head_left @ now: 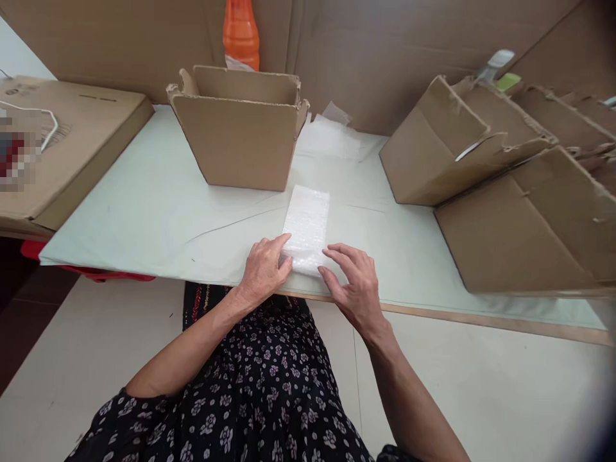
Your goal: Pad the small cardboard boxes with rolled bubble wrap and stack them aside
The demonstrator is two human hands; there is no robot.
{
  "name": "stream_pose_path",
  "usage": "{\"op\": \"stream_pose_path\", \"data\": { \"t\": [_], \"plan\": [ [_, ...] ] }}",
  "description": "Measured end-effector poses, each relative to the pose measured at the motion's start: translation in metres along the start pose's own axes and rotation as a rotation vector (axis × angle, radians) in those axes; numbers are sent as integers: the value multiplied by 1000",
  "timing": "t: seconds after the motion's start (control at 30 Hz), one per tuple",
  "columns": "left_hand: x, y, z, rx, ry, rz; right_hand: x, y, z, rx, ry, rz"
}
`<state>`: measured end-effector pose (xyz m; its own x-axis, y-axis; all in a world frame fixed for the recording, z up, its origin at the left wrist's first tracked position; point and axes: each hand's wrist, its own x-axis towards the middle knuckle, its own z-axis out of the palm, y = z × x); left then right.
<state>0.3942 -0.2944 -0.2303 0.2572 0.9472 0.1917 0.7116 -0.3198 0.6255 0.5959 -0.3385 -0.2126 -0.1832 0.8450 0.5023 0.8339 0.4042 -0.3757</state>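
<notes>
Nearest the table's (144, 212) front edge, both hands are down on the bubble-wrap strip (308, 221). The left hand (264, 268) lies flat on the strip's near left corner, fingers together, thumb on the wrap. The right hand (355, 282) sits just right of the strip's near end, fingers spread and loose, tips touching its edge; whether anything is pinched there, I can't tell. Just beyond the strip's far end stands an open cardboard box (239, 131). Right of the strip, tilted cartons (505, 179) lean in a row. Behind the open box, an orange bottle (240, 35) pokes up.
</notes>
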Motion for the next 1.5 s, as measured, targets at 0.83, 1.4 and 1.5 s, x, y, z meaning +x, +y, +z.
{"op": "stream_pose_path", "data": {
  "t": [0.83,1.4,1.5],
  "plan": [
    [5,-4,-20,-165,-14,200,15,4,12,116,-230,29],
    [-10,-5,-23,-509,54,-262,35,7,28,44,-202,34],
    [-24,1,-24,-860,-46,-340,34,-7,20,227,-279,112]
  ]
}}
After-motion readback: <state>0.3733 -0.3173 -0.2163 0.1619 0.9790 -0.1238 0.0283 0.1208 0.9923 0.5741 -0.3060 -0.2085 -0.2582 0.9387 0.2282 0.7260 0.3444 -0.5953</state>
